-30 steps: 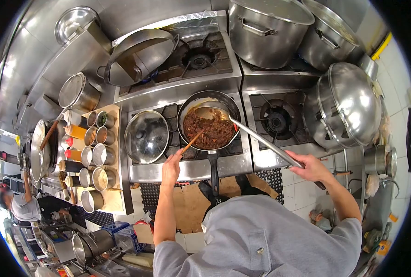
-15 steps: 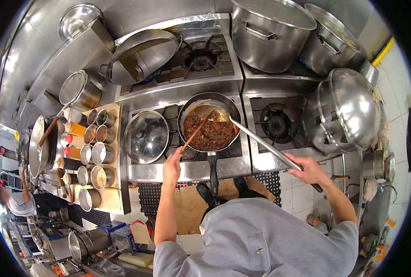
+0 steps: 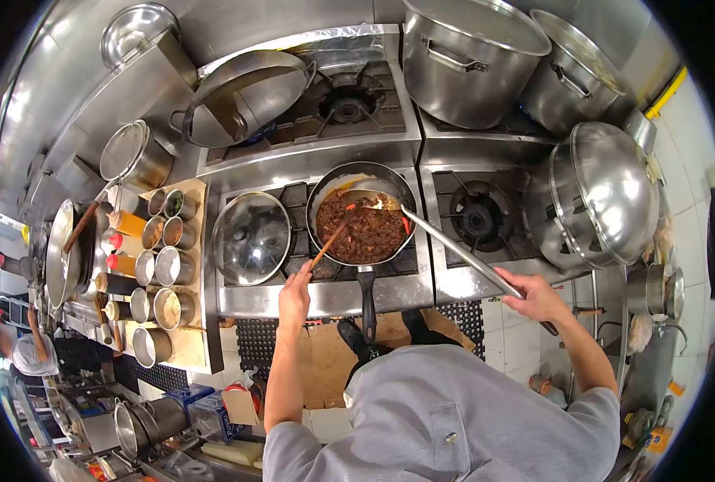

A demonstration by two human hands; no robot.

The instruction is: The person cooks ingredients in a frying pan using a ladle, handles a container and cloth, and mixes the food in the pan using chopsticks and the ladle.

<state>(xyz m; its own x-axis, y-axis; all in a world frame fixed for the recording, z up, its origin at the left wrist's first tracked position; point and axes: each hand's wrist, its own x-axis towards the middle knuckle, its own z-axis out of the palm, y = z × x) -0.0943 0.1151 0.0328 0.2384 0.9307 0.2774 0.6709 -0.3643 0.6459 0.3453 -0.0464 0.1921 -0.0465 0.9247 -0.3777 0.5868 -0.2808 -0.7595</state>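
A black-handled frying pan (image 3: 403, 183) sits on the front burner, holding a dark brown minced mixture (image 3: 365, 238) with red pieces in it. My left hand (image 3: 295, 294) is closed around a thin wooden utensil (image 3: 330, 247) that slants into the mixture; its far end is hidden there. In my right hand (image 3: 537, 297) is the long metal handle of a ladle (image 3: 462, 253). The ladle's bowl rests at the back of the pan, partly covered by the mixture. Neither hand touches the pan handle (image 3: 368, 309).
Left of the pan lies a glass lid (image 3: 251, 238). Several metal containers (image 3: 174, 266) and sauce bottles (image 3: 123, 263) stand on a side counter. A wok (image 3: 253, 96), a tall stockpot (image 3: 474, 64) and a large domed steel vessel (image 3: 606, 193) surround the burners. Another person (image 3: 32, 352) is at far left.
The ladle's bowl shows less bare metal and more mixture over it. The wooden utensil's far end has shifted slightly left and lower. Both hands keep their grips.
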